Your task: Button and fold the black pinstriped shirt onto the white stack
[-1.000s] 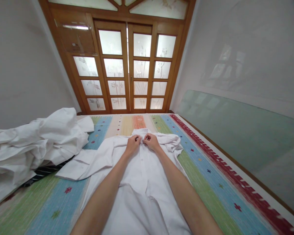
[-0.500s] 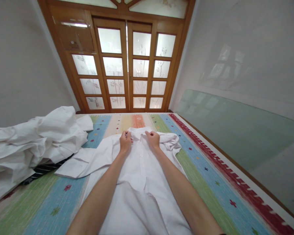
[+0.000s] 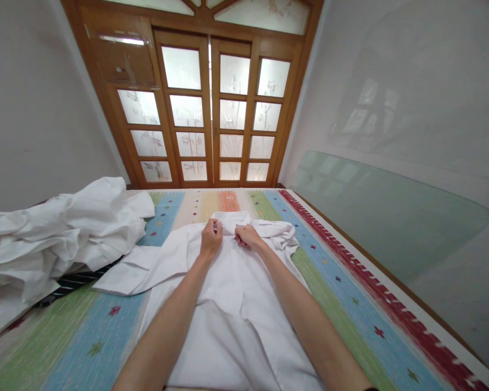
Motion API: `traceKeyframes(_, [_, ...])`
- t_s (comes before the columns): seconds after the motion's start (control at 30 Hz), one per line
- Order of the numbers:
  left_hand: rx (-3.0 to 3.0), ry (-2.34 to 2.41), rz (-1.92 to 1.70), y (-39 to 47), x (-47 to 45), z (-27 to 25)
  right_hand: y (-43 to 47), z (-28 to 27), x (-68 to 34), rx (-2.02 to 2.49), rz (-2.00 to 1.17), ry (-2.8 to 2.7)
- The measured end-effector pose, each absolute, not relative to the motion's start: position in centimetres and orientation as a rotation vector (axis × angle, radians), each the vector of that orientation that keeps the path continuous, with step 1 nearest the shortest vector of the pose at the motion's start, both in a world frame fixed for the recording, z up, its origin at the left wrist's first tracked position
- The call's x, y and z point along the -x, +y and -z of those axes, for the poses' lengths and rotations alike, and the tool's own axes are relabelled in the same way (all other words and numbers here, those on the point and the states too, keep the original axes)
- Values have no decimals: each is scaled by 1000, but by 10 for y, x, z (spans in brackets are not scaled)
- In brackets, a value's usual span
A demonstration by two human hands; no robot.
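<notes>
A white button-up shirt [image 3: 224,293] lies front side up before me, its collar at the far end. One sleeve stretches out to the left with its cuff flat; the other is bunched at the right shoulder. My left hand [image 3: 212,237] is closed on the left side of the collar. Just across from it, my right hand [image 3: 247,237] pinches the shirt at the collar's right front, near the top of the button strip. The fingertips of both hands are partly hidden, and a gap separates the hands.
On the left is a heap of white garments [image 3: 65,233], with a dark striped cloth [image 3: 75,279] poking out beneath. A striped, colourful cover [image 3: 342,260] spreads under everything. A pale green panel [image 3: 383,212] lines the right wall; wooden glass doors [image 3: 212,108] stand beyond.
My right hand has shifted left and slightly down, turning inward toward the middle of the collar. My left hand has moved only slightly. The shirt stays in place.
</notes>
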State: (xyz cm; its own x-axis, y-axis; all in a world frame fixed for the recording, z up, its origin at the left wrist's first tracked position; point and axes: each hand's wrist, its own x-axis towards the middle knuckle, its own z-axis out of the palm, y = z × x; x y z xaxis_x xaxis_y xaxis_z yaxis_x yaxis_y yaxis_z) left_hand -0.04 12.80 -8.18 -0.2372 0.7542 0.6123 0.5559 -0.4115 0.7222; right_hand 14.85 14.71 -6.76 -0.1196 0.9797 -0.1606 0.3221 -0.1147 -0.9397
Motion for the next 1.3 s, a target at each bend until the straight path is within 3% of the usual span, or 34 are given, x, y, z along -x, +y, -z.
traceKeyframes(0.33, [-2320,2096,-1131,118,0,74,133,80,-168,1185,-1241,-1387])
traceKeyframes(0.47, [-2688,1719,-1039,110,-8,59,131,85,-168,1114,-1234,-1380])
traceKeyframes(0.63, [-2577,1418,-801,118,-9,63,131,87,-169,1125,-1160,-1454])
traceKeyframes(1.1, [-2065,1369,-1118,113,-10,86,133,92,-172,1186,-826,-1819])
traceKeyframes(1.3, [-2077,1346,-1085,113,-6,87,132,90,-170,1126,-667,-1917])
